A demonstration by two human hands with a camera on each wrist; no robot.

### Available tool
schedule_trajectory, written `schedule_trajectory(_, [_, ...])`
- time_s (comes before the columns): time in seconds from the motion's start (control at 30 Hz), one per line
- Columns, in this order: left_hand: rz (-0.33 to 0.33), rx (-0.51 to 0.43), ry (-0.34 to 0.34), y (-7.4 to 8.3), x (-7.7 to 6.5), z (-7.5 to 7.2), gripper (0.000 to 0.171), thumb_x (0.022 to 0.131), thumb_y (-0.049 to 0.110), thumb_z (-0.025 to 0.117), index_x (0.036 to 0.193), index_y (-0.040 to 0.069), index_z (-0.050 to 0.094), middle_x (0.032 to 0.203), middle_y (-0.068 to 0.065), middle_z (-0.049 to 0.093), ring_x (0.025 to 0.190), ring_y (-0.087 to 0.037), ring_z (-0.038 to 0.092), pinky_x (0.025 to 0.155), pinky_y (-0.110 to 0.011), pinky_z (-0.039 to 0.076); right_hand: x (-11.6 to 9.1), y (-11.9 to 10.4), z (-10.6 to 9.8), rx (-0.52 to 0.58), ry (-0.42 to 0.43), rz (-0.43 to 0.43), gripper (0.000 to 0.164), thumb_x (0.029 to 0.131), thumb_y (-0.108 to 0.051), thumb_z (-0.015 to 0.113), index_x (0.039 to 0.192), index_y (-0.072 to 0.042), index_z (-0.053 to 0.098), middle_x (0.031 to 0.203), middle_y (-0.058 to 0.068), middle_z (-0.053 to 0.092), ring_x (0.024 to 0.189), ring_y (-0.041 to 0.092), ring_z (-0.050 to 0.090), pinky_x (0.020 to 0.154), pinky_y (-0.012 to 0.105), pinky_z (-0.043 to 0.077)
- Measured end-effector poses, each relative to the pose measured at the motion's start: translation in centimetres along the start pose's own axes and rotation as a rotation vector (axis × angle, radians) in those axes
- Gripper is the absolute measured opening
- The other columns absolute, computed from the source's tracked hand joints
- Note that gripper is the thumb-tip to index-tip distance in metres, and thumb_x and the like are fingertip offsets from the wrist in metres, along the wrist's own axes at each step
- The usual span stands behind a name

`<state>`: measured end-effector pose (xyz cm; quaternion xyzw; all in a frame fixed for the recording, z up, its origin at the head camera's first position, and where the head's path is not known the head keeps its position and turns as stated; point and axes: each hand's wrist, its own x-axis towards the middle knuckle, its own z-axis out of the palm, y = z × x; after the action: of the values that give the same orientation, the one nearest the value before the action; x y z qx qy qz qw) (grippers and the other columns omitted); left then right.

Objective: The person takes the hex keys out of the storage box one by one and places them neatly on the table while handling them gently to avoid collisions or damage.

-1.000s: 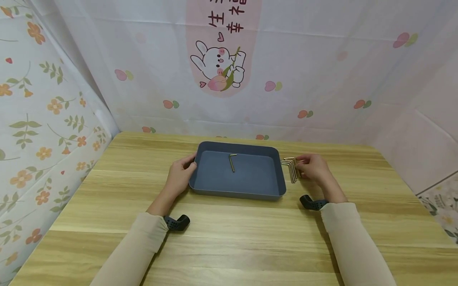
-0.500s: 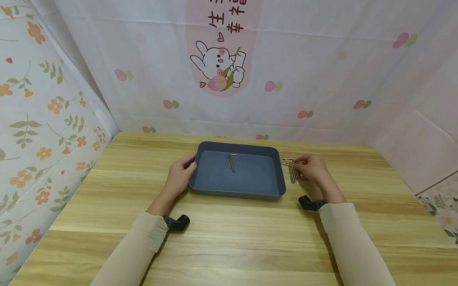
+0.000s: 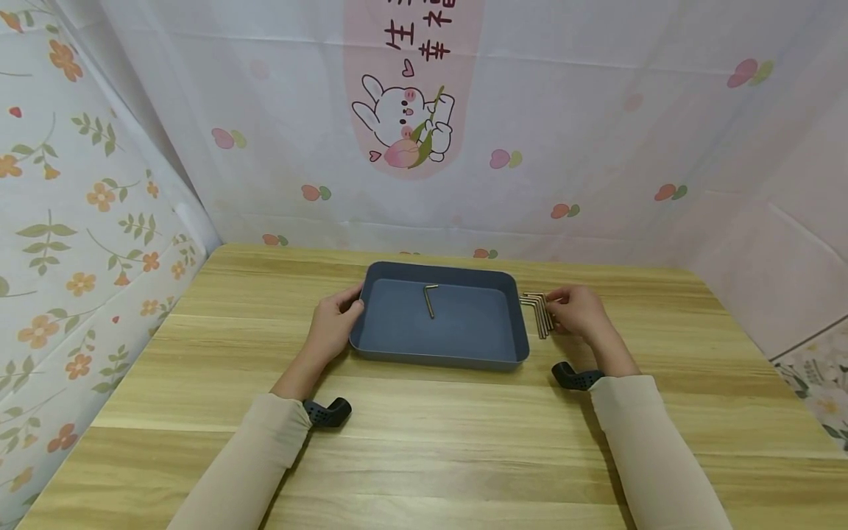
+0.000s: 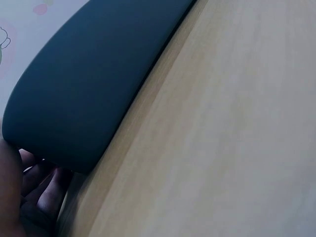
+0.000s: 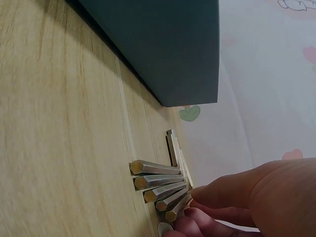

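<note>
A dark blue-grey rectangular tray (image 3: 440, 361) sits on the table. My left hand (image 3: 333, 324) grips its left end, thumb at the rim and fingers curled against the outside; the left wrist view shows this from the side. One brass-coloured hex key (image 3: 429, 302) lies inside the tray. Just right of the tray, several L-shaped hex keys (image 3: 539, 315) lie nested side by side on the wood. My right hand (image 3: 578, 311) pinches the outermost hex key (image 5: 178, 206) of that row between thumb and fingers. The fingertips are partly hidden behind the keys in the right wrist view.
The wooden table (image 3: 437, 442) ends at the back against a white printed cloth (image 3: 583, 132). A floral cloth (image 3: 86, 250) hangs along the left side. Each wrist wears a black camera mount, such as the one on the left wrist (image 3: 329, 413).
My right hand has shifted slightly left, bringing the outermost hex key in against the nested row. The left hand and the tray have stayed in place.
</note>
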<state>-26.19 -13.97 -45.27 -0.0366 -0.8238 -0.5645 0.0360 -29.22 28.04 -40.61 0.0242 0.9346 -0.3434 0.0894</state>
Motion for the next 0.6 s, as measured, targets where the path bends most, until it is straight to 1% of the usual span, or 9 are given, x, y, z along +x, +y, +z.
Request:
schedule_trajectory(0.3, [0.01,0.004,-0.001,-0.17,0.08,-0.04,0.045,0.103,0.017,0.05,0.148,0.009,0.053,0.15,-0.013,0.055,0.141,-0.028,0.05,0.111,-0.048,0.046,0.11,0.07,0.12,-0.02,0.01,0.0,0.04,0.101,-0.014,0.053,0.131,0.011,0.06,0.123,0.035,0.064,0.065,0.009,0.067,0.062,0.028,0.06])
schedule_trajectory(0.6, [0.011,0.003,-0.007,-0.03,-0.04,-0.03,0.045,0.104,0.017,0.051,0.148,0.009,0.053,0.151,-0.013,0.054,0.142,-0.028,0.049,0.112,-0.048,0.046,-0.04,-0.04,-0.03,-0.004,-0.001,0.005,0.041,0.102,-0.018,0.054,0.131,0.01,0.06,0.122,0.033,0.065,0.065,0.01,0.067,0.063,0.029,0.06])
